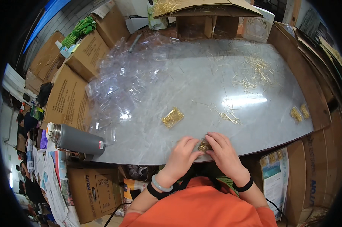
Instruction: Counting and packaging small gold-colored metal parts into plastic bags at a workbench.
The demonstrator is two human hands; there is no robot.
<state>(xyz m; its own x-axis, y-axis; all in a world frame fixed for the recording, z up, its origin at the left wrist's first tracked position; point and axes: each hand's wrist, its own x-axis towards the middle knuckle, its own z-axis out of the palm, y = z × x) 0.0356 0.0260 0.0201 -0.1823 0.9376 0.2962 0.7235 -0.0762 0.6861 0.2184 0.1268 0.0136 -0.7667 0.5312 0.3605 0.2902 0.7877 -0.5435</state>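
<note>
At the near edge of the grey marbled table (148, 140), a small bundle of thin gold wire pieces (204, 145) is gripped between my two hands. My left hand (181, 156) closes on its left side, with fingertips and thumb against it. The fingers of my right hand (223, 153) curl over its right side. Whether a clear case surrounds this bundle, I cannot tell. Farther in lies a clear pack filled with gold wire pieces (173, 117). Loose gold wire hooks (228, 114) are scattered beyond my right hand, with a larger pile (258, 70) farther back.
Many clear plastic cases (120, 77) are heaped at the left. A grey flask (78, 139) lies tilted by the left edge. Two filled packs (296, 114) sit at the right edge. Cardboard boxes (67, 98) border the left, and a cardboard wall (299, 72) borders the right.
</note>
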